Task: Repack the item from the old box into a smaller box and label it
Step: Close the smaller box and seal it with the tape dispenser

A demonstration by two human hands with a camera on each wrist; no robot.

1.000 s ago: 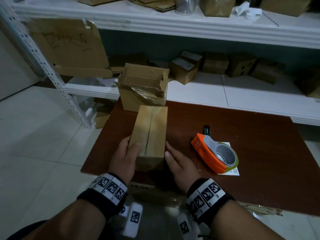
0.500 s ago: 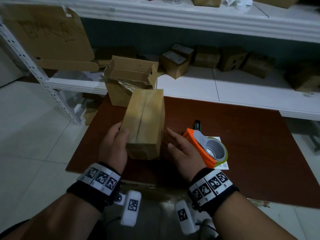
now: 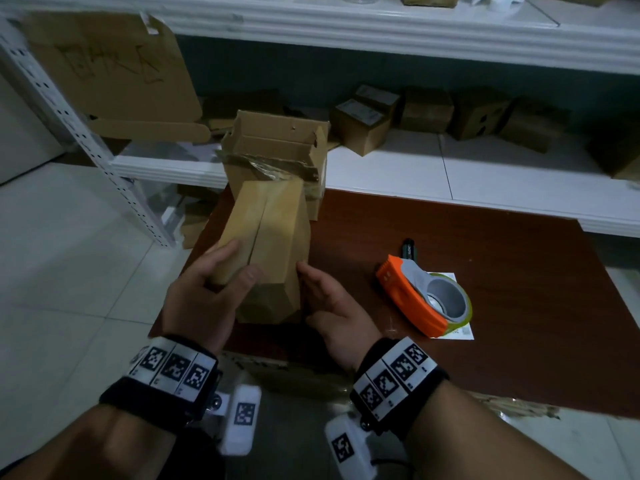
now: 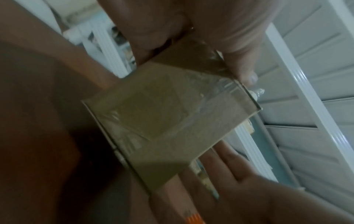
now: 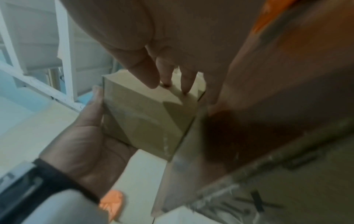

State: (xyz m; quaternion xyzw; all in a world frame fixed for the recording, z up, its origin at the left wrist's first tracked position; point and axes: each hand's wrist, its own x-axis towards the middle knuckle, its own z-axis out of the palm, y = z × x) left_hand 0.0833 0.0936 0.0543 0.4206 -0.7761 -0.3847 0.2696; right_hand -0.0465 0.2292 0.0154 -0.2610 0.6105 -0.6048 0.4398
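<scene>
The small closed cardboard box point(image 3: 273, 237) with a seam along its top is tilted, its near end raised off the brown table point(image 3: 502, 271). My left hand point(image 3: 228, 271) grips its near left corner, thumb on top, fingers down the side. My right hand point(image 3: 311, 292) is held flat with straight fingers against the box's right face. The left wrist view shows the box's taped end point(image 4: 168, 121) under my thumb point(image 4: 239, 53). In the right wrist view the box point(image 5: 149, 118) sits between both hands. The old box point(image 3: 277, 147) stands open behind, with torn tape at its rim.
An orange tape dispenser point(image 3: 415, 299) lies right of my hands on a white label sheet point(image 3: 462, 332), with a black marker point(image 3: 408, 247) behind it. White shelves point(image 3: 450, 174) with several cardboard boxes run along the back. Tiled floor lies left of the table.
The small box, flat on the table a second ago, now has its near end lifted and tilted. My left thumb has moved on top of it; my right hand has slid along its right side.
</scene>
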